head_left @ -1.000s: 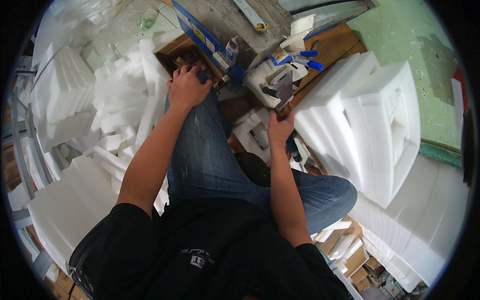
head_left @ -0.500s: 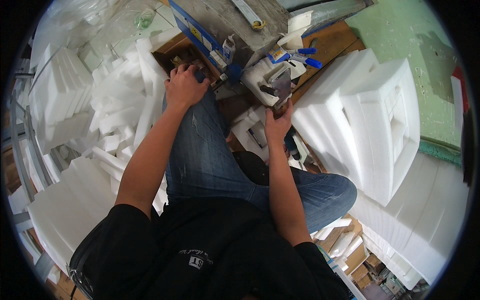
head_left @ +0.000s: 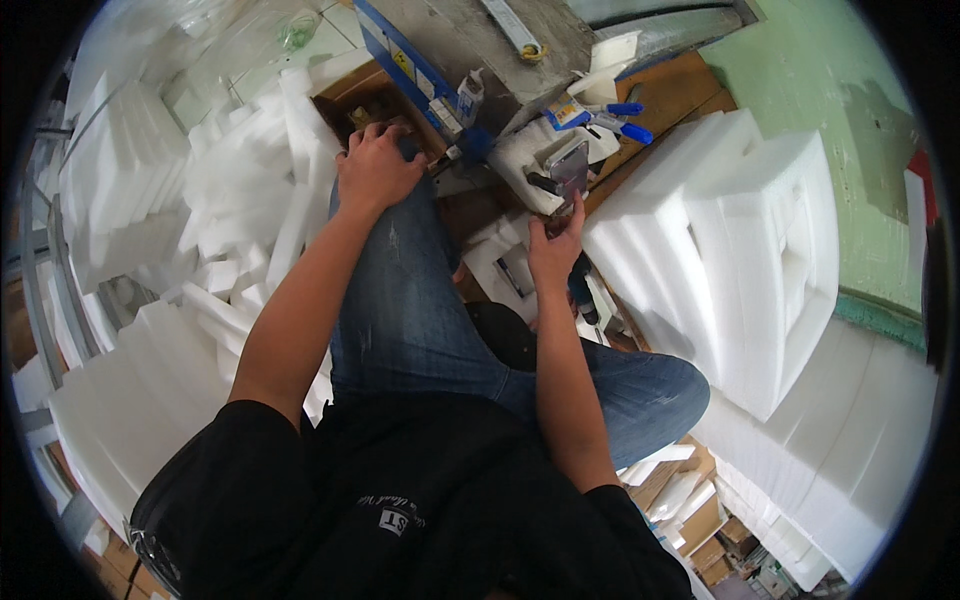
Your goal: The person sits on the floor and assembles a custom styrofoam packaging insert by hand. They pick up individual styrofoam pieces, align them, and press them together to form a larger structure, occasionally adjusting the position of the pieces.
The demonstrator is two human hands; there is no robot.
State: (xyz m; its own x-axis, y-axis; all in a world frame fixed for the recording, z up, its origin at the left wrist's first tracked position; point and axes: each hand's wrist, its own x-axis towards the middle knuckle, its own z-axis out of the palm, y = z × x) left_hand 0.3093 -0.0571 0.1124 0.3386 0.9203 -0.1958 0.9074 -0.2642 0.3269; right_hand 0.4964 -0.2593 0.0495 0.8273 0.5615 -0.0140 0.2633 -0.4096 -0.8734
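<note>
Head view is looking straight down at a person sitting in jeans and a black top, pretty much buried in white foam. Their left hand (head_left: pixel 375 168) is resting palm-down on the left knee (head_left: pixel 400 215), fingers spread wide and draped over the far edge of it, not gripping anything as far as I can tell. Their right hand (head_left: pixel 553 250) is reaching out toward the far middle, and its fingers are closing narrowly around the near end of a flat grey metal piece (head_left: pixel 567 170), which is standing up out of the hand and tilting a bit to the right. That piece is sitting just in front of a white foam block (head_left: pixel 520 160) on the wooden counter (head_left: pixel 690 95).

Just beyond it, two blue-handled tools (head_left: pixel 625 118) are lying near the foam block, and a grey machine with a blue edge (head_left: pixel 440 50) is filling the far middle. A big stack of white foam mouldings (head_left: pixel 740 240) is sitting on the right, and loose foam strips (head_left: pixel 250 200) are piling up on the left, close to the left hand. Cardboard boxes (head_left: pixel 700 530) are showing at the near right.
</note>
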